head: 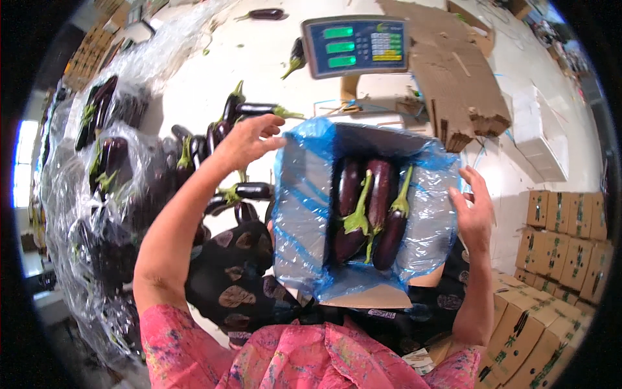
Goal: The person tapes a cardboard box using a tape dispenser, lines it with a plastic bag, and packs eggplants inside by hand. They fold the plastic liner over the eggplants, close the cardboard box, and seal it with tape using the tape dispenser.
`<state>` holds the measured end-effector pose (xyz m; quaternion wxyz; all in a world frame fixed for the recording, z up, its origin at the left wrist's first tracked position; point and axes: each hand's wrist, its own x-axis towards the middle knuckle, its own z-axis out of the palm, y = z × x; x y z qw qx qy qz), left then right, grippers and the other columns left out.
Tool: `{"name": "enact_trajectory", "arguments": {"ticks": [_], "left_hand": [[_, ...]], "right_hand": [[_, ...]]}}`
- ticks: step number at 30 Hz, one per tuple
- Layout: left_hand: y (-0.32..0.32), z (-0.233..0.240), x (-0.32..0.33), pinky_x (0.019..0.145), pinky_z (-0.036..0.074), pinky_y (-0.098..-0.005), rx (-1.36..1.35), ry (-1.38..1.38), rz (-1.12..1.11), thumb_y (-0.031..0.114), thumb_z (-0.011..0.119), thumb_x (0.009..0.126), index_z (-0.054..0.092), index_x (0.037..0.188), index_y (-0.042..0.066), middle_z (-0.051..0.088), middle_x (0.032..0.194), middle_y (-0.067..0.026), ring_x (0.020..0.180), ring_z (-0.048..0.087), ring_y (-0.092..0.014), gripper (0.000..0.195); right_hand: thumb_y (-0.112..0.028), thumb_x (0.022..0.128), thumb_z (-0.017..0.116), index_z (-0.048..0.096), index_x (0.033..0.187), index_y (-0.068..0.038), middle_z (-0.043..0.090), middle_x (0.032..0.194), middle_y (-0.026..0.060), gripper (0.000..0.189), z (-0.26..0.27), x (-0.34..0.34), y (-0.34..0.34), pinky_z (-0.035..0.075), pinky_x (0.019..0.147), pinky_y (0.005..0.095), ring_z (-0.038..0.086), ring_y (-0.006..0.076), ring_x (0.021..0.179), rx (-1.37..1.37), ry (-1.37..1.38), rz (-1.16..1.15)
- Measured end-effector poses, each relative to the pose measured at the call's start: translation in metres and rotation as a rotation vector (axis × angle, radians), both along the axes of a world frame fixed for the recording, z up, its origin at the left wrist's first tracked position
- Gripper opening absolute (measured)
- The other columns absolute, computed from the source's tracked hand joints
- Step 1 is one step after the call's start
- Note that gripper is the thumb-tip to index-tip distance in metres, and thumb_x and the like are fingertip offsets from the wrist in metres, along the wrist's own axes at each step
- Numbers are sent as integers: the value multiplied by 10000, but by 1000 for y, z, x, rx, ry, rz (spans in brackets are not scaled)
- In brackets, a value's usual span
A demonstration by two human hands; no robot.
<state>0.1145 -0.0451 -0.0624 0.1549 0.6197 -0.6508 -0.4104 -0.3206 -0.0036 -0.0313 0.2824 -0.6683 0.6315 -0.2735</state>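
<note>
Before me is a cardboard box [381, 296] lined with blue-tinted clear plastic film [301, 214], its flaps folded outward. Several dark purple eggplants [391, 238] with green stems lie inside it. Beside the box's far left corner is my left hand [255, 141], fingers apart and holding nothing; its thumb tip is close to the liner's edge. My right hand [474, 211] is at the right flap, thumb and fingers apart, with no grip on the film visible. Whether either hand touches the liner is hard to tell.
A digital scale display [357, 47] stands behind the box. Loose eggplants [252, 190] lie on the white floor to the left, beside plastic-wrapped eggplants [114, 165]. Flattened cardboard [442, 68] and a white foam box [542, 133] are at far right; stacked cartons [529, 326] stand nearer.
</note>
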Motion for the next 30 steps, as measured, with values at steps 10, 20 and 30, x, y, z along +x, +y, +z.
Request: {"name": "enact_trajectory", "arguments": {"ticks": [10, 20, 30], "left_hand": [[202, -100, 171, 801, 494, -310, 302, 229, 771, 279, 597, 927, 588, 1203, 0, 641, 991, -75, 884, 604, -158, 393], [417, -186, 90, 567, 434, -264, 508, 337, 1173, 129, 598, 920, 621, 1048, -3, 598, 756, -23, 631, 535, -117, 184], [469, -201, 71, 747, 517, -344, 333, 21, 1074, 103, 600, 879, 621, 1083, -18, 660, 872, -105, 766, 633, -221, 237]], "right_hand": [[-119, 896, 617, 610, 1232, -44, 618, 1247, 94, 344, -2, 34, 12, 474, 894, 314, 594, 192, 1079, 109, 119, 11], [-188, 896, 629, 557, 1248, 0, 579, 1241, 218, 405, -34, 85, 29, 434, 972, 429, 563, 394, 1115, 148, 462, 351], [-175, 898, 623, 549, 1286, -17, 560, 1268, 239, 425, -62, 77, 22, 442, 964, 442, 547, 415, 1143, 38, 793, 451]]}}
